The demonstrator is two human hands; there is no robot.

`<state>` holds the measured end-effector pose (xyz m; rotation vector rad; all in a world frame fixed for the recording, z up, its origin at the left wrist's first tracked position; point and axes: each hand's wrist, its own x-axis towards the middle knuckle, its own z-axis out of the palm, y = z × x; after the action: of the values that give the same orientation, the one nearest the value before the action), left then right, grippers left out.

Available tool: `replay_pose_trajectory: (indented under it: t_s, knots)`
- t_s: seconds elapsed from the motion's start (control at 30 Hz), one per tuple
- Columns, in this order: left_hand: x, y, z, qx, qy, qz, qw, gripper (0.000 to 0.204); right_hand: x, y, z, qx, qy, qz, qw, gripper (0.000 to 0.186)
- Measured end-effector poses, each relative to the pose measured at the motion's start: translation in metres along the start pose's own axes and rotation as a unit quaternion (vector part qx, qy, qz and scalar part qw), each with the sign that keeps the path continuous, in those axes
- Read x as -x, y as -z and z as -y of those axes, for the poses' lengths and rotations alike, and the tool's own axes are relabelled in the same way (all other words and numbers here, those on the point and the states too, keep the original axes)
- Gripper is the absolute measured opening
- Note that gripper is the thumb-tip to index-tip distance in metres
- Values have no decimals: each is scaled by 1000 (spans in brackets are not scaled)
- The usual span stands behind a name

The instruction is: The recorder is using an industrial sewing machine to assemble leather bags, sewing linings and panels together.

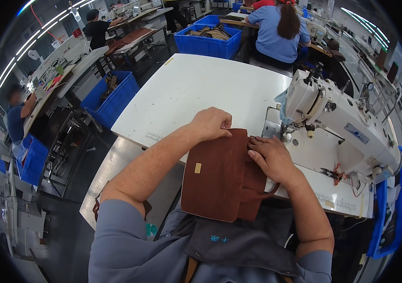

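A reddish-brown bag piece (216, 181), with a flat panel, a small yellowish tag (198, 168) and a strap-like loop (271, 191) on its right side, hangs over the table's front edge and my lap. My left hand (213, 124) pinches its top edge between thumb and fingers. On the upper right, my right hand (275, 158) grips the folded part, with the thumb on top; its fingertips are partly hidden. The needle area of a white sewing machine (323, 101) stands just beyond my right hand.
White table (187, 89) spreads in front. Dark-handled snips (329, 173) and reddish threads lie by the machine's base. Blue bins (210, 45) with brown pieces stand ahead and to the left (111, 101); another blue bin (401, 188) is at right. Other people sit working nearby.
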<state>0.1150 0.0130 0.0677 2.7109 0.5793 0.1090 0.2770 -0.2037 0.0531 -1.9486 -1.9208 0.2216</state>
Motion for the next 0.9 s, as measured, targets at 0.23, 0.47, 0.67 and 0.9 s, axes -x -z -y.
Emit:
replay_pose_trajectory:
  t_s: [0.23,0.47,0.67,0.9]
  knots:
    - [15,-2,-8,-135,-54,-100,984,18,8,-8,-3,2,23,-43,999,46]
    - [30,-3,-91,-223,-142,-110,958,15,10,-4,-7,-5,4,-18,1000,47]
    - [-3,-3,-52,381,-17,155,911,27,12,-10,-16,-34,14,-23,999,48]
    - [-7,-39,-16,166,-136,-24,977,38,14,-10,-19,-44,20,-9,999,53]
